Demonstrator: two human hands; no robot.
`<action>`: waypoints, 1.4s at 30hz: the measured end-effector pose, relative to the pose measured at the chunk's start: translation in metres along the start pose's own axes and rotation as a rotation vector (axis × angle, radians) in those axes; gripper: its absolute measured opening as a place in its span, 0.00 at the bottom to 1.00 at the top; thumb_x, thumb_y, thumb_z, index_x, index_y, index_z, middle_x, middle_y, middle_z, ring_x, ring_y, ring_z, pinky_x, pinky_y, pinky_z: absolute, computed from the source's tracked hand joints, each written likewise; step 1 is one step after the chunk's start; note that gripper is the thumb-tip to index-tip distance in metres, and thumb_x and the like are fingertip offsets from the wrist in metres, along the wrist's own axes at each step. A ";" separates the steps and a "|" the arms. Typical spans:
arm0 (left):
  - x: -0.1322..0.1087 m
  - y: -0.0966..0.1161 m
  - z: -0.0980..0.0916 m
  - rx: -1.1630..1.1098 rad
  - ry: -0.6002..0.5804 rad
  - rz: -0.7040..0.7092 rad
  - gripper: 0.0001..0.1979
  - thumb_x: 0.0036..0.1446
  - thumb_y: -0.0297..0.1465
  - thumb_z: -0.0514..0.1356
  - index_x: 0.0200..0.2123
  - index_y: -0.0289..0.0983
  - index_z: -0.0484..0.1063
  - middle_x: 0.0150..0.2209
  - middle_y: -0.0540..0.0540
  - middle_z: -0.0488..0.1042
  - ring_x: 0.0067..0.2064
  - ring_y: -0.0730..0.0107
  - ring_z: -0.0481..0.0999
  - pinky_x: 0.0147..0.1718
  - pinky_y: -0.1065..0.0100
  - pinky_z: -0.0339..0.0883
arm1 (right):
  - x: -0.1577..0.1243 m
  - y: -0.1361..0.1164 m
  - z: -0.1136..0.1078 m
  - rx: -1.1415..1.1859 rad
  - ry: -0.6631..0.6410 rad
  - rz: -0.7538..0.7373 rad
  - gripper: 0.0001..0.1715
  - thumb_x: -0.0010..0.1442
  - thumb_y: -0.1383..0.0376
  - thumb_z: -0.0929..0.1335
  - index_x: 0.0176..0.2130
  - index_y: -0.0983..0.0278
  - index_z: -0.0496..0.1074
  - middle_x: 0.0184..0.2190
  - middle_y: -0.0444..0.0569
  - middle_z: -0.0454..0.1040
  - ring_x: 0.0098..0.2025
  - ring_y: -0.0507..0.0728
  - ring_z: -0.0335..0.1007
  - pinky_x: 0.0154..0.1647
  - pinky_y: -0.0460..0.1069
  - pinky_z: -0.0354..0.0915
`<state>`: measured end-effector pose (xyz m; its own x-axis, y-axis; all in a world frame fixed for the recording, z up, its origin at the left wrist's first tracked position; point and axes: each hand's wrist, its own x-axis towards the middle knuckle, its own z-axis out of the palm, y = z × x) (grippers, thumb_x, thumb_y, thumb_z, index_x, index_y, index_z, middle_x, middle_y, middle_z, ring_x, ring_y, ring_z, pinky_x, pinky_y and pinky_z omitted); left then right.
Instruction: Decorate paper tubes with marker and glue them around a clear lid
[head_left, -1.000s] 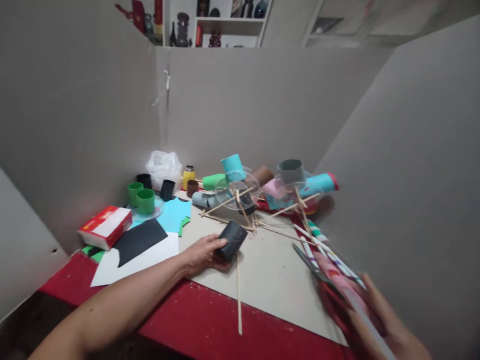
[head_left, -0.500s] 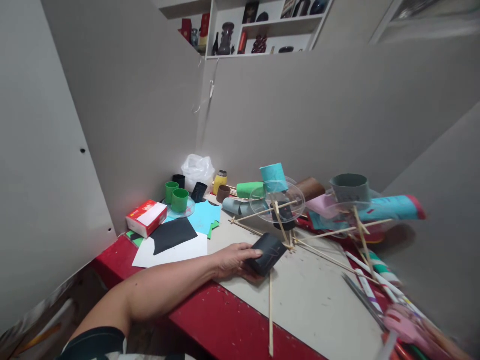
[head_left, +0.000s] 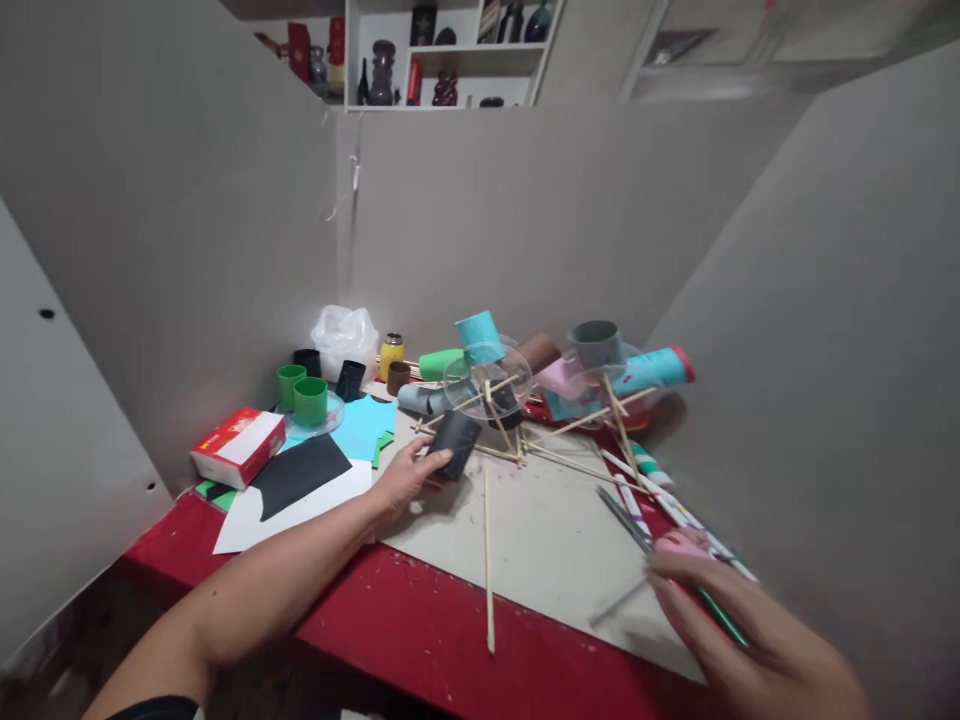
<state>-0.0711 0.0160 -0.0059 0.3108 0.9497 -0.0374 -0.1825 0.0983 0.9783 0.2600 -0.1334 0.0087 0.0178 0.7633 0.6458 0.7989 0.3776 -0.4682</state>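
My left hand (head_left: pixel 405 478) grips a black paper tube (head_left: pixel 454 443), held a little above the grey board (head_left: pixel 555 540) just left of a frame of thin wooden sticks (head_left: pixel 517 450). Coloured paper tubes and clear plastic discs (head_left: pixel 487 375) sit on that frame. My right hand (head_left: pixel 750 630) is low at the right over the board's edge, blurred, fingers curled round a green pen (head_left: pixel 716 612), close to pink-handled scissors (head_left: pixel 660 535). A loose wooden stick (head_left: pixel 487 560) lies on the board between my hands.
On the red table (head_left: pixel 420 640) at the left lie white, black and blue paper sheets (head_left: pixel 300 480), a red tissue box (head_left: pixel 238 447) and green cups (head_left: pixel 304 395) on a clear disc. A white bag (head_left: pixel 345 335) and a yellow bottle (head_left: pixel 390 355) stand at the back. Grey partition walls enclose the table; markers (head_left: pixel 645 470) lie right.
My left hand lifted the black tube off the board, up and toward the stick frame. My right hand came back into view at the lower right, now holding a green pen.
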 end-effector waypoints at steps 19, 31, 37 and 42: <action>-0.002 0.007 -0.010 0.773 0.188 0.381 0.34 0.50 0.34 0.66 0.62 0.38 0.67 0.55 0.38 0.77 0.54 0.49 0.76 0.54 0.54 0.67 | 0.039 -0.083 0.142 0.370 -0.264 -0.318 0.21 0.75 0.57 0.60 0.33 0.61 0.70 0.28 0.47 0.76 0.30 0.53 0.71 0.33 0.47 0.65; 0.002 -0.002 -0.010 0.875 0.188 0.327 0.37 0.49 0.31 0.66 0.64 0.39 0.66 0.63 0.37 0.72 0.64 0.46 0.70 0.64 0.49 0.60 | 0.037 -0.078 0.144 0.475 -0.268 -0.158 0.19 0.72 0.57 0.63 0.30 0.61 0.68 0.25 0.43 0.72 0.27 0.51 0.66 0.31 0.47 0.63; -0.002 -0.004 -0.009 0.867 0.165 0.307 0.40 0.47 0.29 0.66 0.66 0.33 0.64 0.65 0.33 0.69 0.66 0.46 0.68 0.66 0.51 0.59 | 0.033 -0.081 0.141 0.514 -0.275 -0.161 0.09 0.68 0.68 0.64 0.36 0.61 0.72 0.31 0.46 0.77 0.33 0.54 0.73 0.37 0.48 0.67; -0.003 -0.007 -0.009 0.864 0.154 0.303 0.42 0.48 0.29 0.65 0.67 0.33 0.61 0.67 0.33 0.66 0.68 0.47 0.66 0.67 0.51 0.57 | 0.031 -0.083 0.142 0.525 -0.273 -0.176 0.10 0.67 0.70 0.63 0.37 0.60 0.72 0.32 0.46 0.77 0.33 0.54 0.74 0.36 0.47 0.68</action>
<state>-0.0787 0.0153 -0.0147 0.2244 0.9339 0.2783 0.5423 -0.3569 0.7606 0.1091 -0.0672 -0.0179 -0.2975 0.7468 0.5948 0.3718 0.6645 -0.6482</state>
